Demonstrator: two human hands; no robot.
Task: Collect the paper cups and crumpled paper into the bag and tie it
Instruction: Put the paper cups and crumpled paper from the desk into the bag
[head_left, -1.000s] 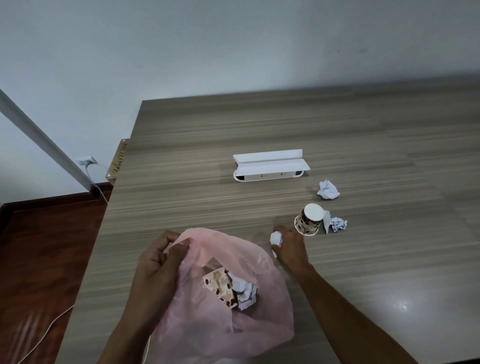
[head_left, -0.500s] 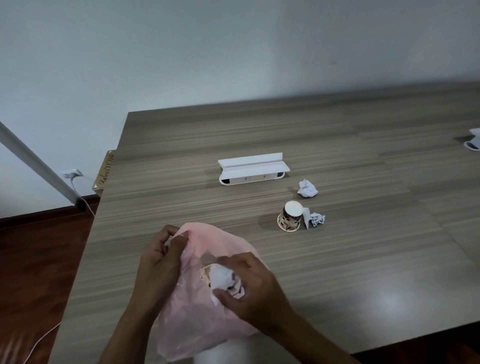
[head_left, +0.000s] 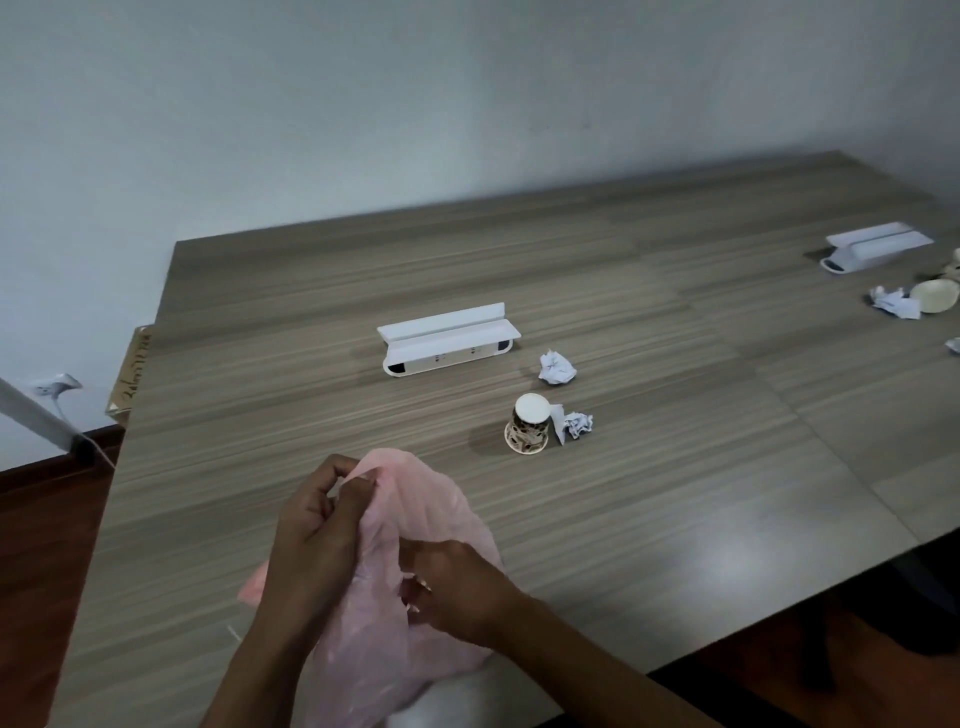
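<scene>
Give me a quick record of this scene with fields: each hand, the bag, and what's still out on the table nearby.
left hand: pinches the bag's rim
right hand: at the bag's mouth, fingers curled; grip unclear
bag: pink, on the table
cup: upside down, outside the bag
paper balls: one behind the cup, one right of it

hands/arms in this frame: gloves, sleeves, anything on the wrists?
Both are bare. The left hand and right hand wear no gloves, and no rings show. Both forearms are uncovered as far as the bottom edge of the picture; no sleeve, watch or band comes into view. No cables or markers are on them. Whether a sleeve begins higher up cannot be told.
</scene>
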